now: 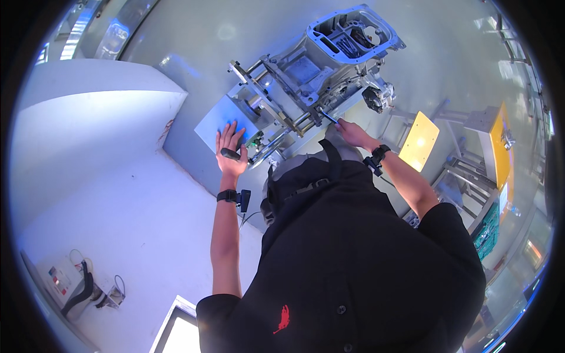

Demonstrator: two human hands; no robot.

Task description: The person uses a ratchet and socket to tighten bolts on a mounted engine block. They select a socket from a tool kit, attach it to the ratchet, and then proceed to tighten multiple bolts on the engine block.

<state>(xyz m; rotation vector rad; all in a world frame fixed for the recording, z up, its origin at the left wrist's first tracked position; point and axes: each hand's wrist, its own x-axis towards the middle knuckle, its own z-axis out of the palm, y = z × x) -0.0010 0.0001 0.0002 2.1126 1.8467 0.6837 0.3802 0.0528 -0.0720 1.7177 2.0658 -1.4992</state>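
Note:
My left hand [231, 148] lies with its fingers stretched out over a pale flat plate [213, 130] at the near left end of a metal stand. A short black handle [230, 154] crosses the hand by the thumb; the fingers are not wrapped round it. Closed fingers of my right hand [352, 134] grip a slim metal wrench [329, 116], its far end at the corner of the stand's frame [306, 120]. Whether it sits on a bolt there is too small to tell. On the stand is a grey cast-metal engine housing [300, 72] with an open, flanged cavity [351, 36].
At the left stands a white partition wall [100, 120]. A yellow panel [419, 141] is at right, beyond my right forearm, with metal racks [465, 182] and a yellow-edged cabinet [502, 144] farther right. A dark rounded part [373, 99] protrudes from the housing's right side.

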